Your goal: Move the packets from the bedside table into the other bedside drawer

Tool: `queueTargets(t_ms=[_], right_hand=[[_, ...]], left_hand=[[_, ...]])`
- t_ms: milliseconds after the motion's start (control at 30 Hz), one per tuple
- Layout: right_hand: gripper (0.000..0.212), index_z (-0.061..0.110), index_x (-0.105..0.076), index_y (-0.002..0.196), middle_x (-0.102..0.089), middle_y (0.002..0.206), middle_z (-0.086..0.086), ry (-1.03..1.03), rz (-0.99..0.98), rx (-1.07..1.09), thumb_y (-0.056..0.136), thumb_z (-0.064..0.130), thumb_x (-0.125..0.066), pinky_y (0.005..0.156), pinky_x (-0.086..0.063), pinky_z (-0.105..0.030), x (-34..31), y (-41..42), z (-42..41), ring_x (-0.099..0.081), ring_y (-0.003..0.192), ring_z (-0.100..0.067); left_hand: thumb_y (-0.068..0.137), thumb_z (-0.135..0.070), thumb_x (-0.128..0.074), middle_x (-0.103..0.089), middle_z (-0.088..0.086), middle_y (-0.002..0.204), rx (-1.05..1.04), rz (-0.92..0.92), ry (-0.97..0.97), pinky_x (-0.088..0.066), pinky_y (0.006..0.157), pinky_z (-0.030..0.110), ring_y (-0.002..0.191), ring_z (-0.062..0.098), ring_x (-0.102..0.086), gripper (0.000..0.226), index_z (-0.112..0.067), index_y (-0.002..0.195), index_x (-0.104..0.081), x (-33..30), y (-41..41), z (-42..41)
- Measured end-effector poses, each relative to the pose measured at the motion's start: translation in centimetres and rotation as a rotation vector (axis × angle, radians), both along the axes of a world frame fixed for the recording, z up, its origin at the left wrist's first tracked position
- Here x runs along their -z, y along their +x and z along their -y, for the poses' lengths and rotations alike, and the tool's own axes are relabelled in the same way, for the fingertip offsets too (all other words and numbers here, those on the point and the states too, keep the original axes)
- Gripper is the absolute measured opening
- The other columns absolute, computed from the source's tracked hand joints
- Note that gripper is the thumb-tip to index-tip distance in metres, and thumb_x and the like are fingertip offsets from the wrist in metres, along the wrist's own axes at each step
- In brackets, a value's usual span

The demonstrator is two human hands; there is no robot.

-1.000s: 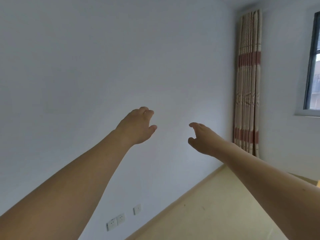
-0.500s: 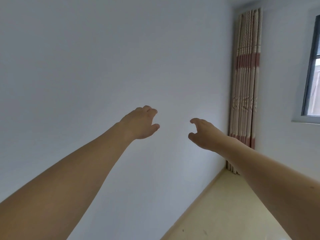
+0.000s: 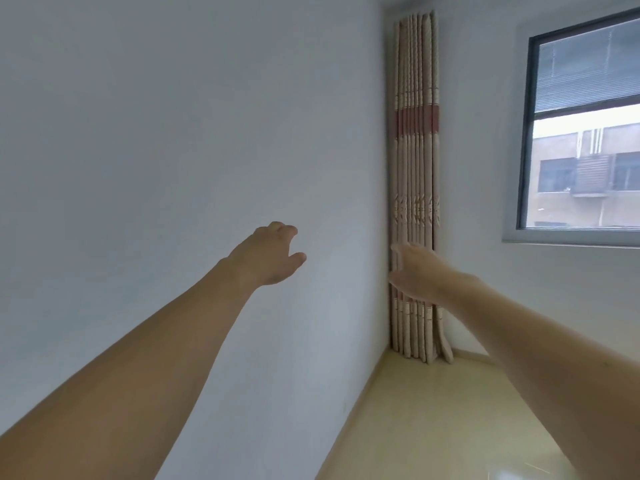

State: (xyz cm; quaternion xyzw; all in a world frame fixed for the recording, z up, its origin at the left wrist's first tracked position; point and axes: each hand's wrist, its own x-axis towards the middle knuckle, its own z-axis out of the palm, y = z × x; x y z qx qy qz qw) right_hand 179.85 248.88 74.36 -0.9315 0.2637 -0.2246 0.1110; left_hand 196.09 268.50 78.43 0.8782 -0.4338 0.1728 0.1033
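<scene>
We hold both bare arms stretched out in front of us, and neither hand carries anything. Our left hand, at the centre of the frame, has its fingers loosely curled around empty air, thumb apart. Our right hand, just right of centre and slightly blurred, is relaxed too, crossing in front of the gathered beige curtain with a red band in the room's corner.

The packets, the bedside table and the drawer are nowhere in the frame, so we cannot tell which way they lie from our hands, which hand is nearer, or how their long axes run. We see only the plain pale wall at the left, the dark-framed window at the upper right and the pale yellow floor at the lower right. We judge the next move is turning to find the furniture.
</scene>
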Motion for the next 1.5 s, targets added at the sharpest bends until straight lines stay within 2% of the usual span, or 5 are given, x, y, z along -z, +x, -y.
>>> queueTargets(t_ms=[200,333,733,1133,1500], right_hand=[[0.058,0.013,-0.033,0.145,-0.042,0.144,-0.007,0.012,-0.020,0.069,0.089,0.020,-0.047,0.095,-0.048,-0.041,1.0,6.6,12.0,-0.055,0.115,-0.026],[0.059,0.012,-0.033,0.146,-0.040,0.147,-0.008,0.025,-0.032,0.121,0.089,0.018,-0.047,0.106,-0.038,-0.039,2.6,12.1,20.0,-0.040,0.133,-0.028],[0.053,0.013,-0.039,0.140,-0.045,0.142,-0.008,0.052,0.039,0.357,0.088,0.018,-0.048,0.098,-0.042,-0.041,1.5,26.4,45.8,-0.044,0.127,-0.028],[0.060,0.016,-0.033,0.147,-0.039,0.149,-0.004,0.098,0.003,0.552,0.089,0.021,-0.052,0.098,-0.040,-0.034,5.6,27.7,73.8,-0.042,0.132,-0.025],[0.051,0.014,-0.041,0.140,-0.043,0.144,-0.007,0.071,0.009,0.668,0.091,0.024,-0.050,0.098,-0.043,-0.035,4.2,24.3,100.3,-0.044,0.129,-0.025]], left_hand=[[0.100,-0.044,-0.043,-0.025,0.001,0.157,0.111,0.024,0.033,-0.033,0.109,0.038,0.141,0.023,-0.029,0.059,-0.019,0.151,-0.027,0.8,8.1,14.6],[0.099,-0.043,-0.043,-0.025,0.000,0.157,0.191,0.014,0.038,-0.034,0.107,0.038,0.139,0.022,-0.030,0.059,-0.019,0.151,-0.028,2.2,13.9,24.6],[0.099,-0.041,-0.047,-0.028,0.001,0.156,0.427,-0.058,-0.072,-0.033,0.108,0.040,0.139,0.022,-0.032,0.057,-0.018,0.149,-0.033,0.3,32.6,53.7],[0.095,-0.041,-0.051,-0.030,0.007,0.156,0.719,-0.025,0.070,-0.024,0.119,0.042,0.145,0.023,-0.026,0.062,-0.015,0.149,-0.033,7.1,33.6,88.1],[0.095,-0.043,-0.051,-0.034,0.009,0.152,0.792,-0.022,0.025,-0.028,0.116,0.041,0.139,0.028,-0.033,0.061,-0.015,0.147,-0.036,4.5,31.7,118.7]])
